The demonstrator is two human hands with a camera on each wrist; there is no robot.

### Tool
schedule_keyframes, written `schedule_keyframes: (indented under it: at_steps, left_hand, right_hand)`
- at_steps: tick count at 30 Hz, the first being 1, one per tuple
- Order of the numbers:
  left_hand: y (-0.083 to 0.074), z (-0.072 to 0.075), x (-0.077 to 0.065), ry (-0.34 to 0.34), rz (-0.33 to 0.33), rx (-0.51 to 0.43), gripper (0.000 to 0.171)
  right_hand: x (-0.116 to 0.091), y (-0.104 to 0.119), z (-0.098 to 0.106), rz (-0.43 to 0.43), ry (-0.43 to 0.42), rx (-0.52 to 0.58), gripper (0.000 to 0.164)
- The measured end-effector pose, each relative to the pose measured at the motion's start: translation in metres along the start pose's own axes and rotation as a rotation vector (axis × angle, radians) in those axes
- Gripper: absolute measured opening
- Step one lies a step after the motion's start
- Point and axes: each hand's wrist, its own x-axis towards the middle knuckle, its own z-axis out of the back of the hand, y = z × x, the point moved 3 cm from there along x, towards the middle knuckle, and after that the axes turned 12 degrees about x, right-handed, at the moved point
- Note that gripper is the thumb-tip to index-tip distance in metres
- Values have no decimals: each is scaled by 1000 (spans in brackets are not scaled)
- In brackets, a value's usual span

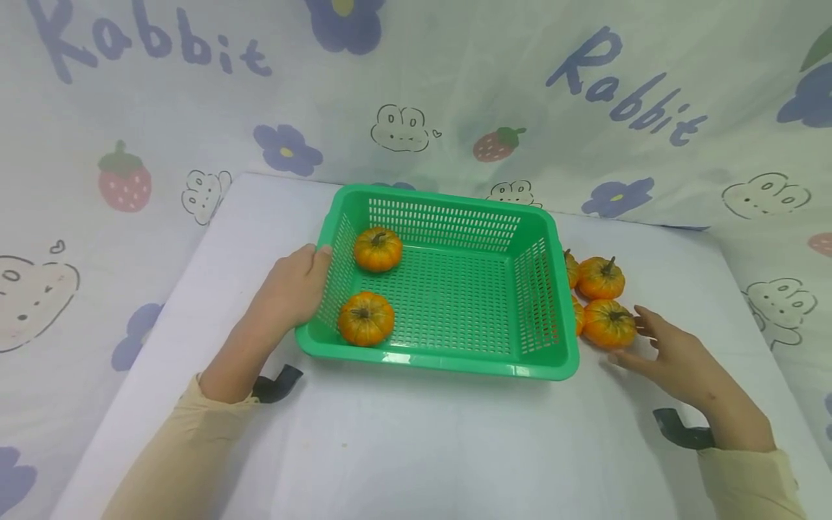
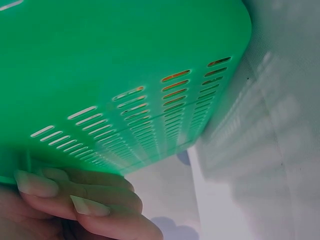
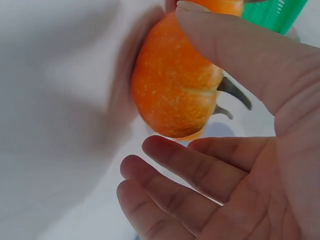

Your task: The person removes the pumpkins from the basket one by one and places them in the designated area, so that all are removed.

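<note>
Beige sleeves (image 1: 750,480) come in from the bottom, nearest the camera, one to each side of the table (image 1: 403,448). The left hand (image 1: 295,285) grips the basket (image 1: 442,362) midway along its left edge, thumb over the rim and fingers curled underneath, probably to steady it. The right hand (image 1: 672,354) is spread, thumb and fingers well apart around the front pumpkin (image 1: 609,324) outside the basket's right edge; it clamps nothing, and whether a fingertip touches the skin I cannot tell. That wide shape seems suited to a round body, with the thumb on the near side.

Behind this pumpkin sits the back pumpkin (image 1: 601,279); two more (image 1: 578,315) are partly hidden by the basket's right wall, so the group looks gathered within the right hand's reach. Inside the basket, one pumpkin (image 1: 378,250) lies by the back-left corner and another (image 1: 366,319) by the front-left corner, leaving the middle and right of its floor bare.

The basket's far edge is near the table's far edge, where the printed cloth (image 1: 399,128) rises, so there is little room behind. More space lies in front, and between the outside pumpkins and the table's right edge.
</note>
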Motion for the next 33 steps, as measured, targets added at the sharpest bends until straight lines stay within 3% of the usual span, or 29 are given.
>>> schedule_keyframes:
  at_steps: [9, 15, 23, 33]
  left_hand:
    - [2, -1, -1, -1, -4, -5, 62]
    - [2, 0, -1, -4, -9, -14, 61]
    - [3, -1, -2, -4, -9, -14, 60]
    - [1, 1, 1, -8, -22, -8, 60]
  right_hand:
    - [-8, 12, 8, 32, -56, -18, 125]
    - [-15, 29, 13, 77, -69, -37, 122]
    - [-30, 65, 24, 222, -162, -26, 109]
    - [-33, 129, 34, 337, -149, -43, 108]
